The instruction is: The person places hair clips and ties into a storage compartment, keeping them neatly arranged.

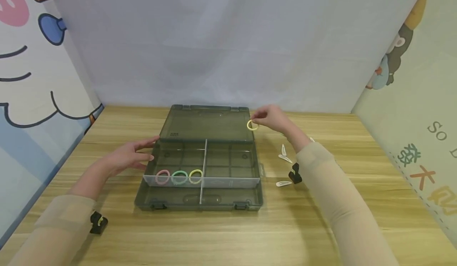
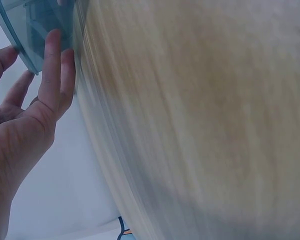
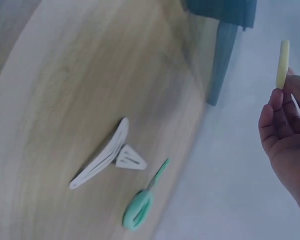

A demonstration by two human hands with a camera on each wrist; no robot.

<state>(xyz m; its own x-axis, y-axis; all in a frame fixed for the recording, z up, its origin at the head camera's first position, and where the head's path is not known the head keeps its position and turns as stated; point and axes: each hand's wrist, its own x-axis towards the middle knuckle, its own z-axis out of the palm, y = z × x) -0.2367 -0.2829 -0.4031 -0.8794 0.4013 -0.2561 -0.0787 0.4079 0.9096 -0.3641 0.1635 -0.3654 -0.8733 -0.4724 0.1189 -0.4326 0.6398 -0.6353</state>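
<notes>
My right hand (image 1: 273, 118) pinches a pale yellow hair tie (image 1: 248, 126) beside the right edge of the raised lid; the right wrist view shows that hair tie (image 3: 283, 65) edge-on. At the left wall of a translucent grey-green organizer box (image 1: 200, 208) is my left hand (image 1: 125, 157), fingers spread and touching it. The box has white dividers (image 1: 232, 182). Inside, on the left, a pink hair tie (image 1: 156, 177), a mint-green one (image 1: 179, 184) and a yellow one (image 1: 195, 183) lie in a row against the cross divider.
White snap hair clips (image 1: 284, 184) lie on the table right of the box, partly hidden by my right forearm. The right wrist view shows a green looped thing (image 3: 149, 197) near a white clip (image 3: 102, 159). The box's lid (image 1: 207, 123) leans back toward a white cloth.
</notes>
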